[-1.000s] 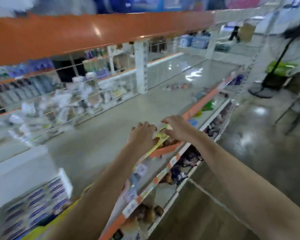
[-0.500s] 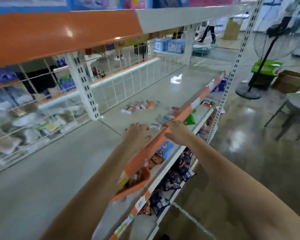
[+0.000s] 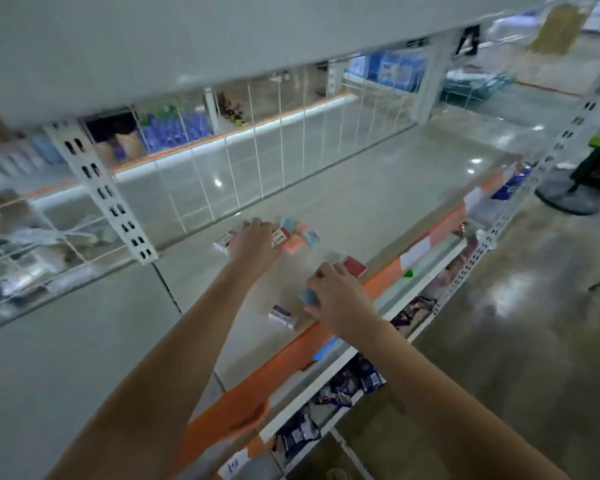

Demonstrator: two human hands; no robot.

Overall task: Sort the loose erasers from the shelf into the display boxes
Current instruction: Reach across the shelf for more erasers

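Pastel erasers (image 3: 297, 237) under the left hand (image 3: 255, 245), grip unclear; right hand (image 3: 338, 299) around a blue eraser (image 3: 309, 295), labels unreadable.

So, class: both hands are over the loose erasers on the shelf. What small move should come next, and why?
Probably close the left hand on the far cluster of erasers, since its fingers already lie over them while the right hand covers the blue eraser.

You see a pale grey shelf (image 3: 326, 209) with an orange front edge (image 3: 291, 355), pink erasers (image 3: 293, 244), a dark red eraser (image 3: 354, 265), a blue one (image 3: 309, 296), and a white wire grid (image 3: 257, 168).
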